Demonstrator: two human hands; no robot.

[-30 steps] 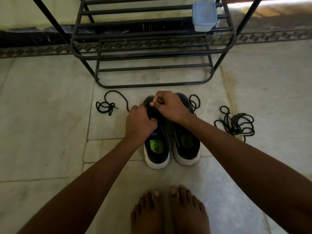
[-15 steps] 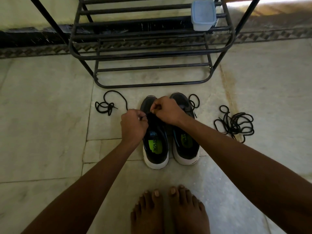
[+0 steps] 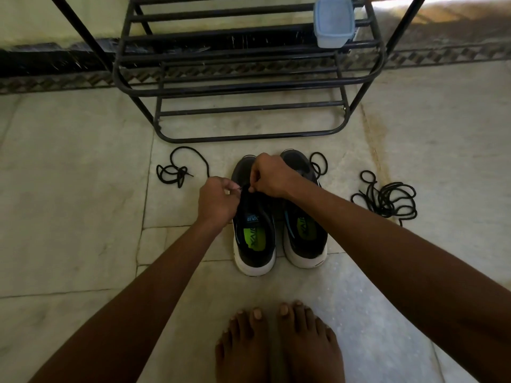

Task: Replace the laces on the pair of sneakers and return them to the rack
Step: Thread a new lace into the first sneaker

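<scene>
Two black sneakers with white soles stand side by side on the floor, the left sneaker (image 3: 254, 239) and the right sneaker (image 3: 304, 233), heels toward me. My left hand (image 3: 217, 200) and my right hand (image 3: 269, 175) meet over the left sneaker's tongue, each pinching a black lace there. One end of that lace (image 3: 177, 170) trails in loops on the floor to the left. Another short lace loop (image 3: 319, 164) lies by the right sneaker's toe. A tangled pile of black laces (image 3: 387, 196) rests on the floor at the right.
A black metal shoe rack (image 3: 249, 87) stands just beyond the sneakers, against the wall. A pale blue lidded plastic box (image 3: 333, 22) sits on an upper shelf at the right. My bare feet (image 3: 279, 344) are on the marble floor (image 3: 69, 189) behind the sneakers.
My left hand has slid left and back from the shoe's tongue, drawing the lace out. My right hand has stayed over the toe end of the left sneaker.
</scene>
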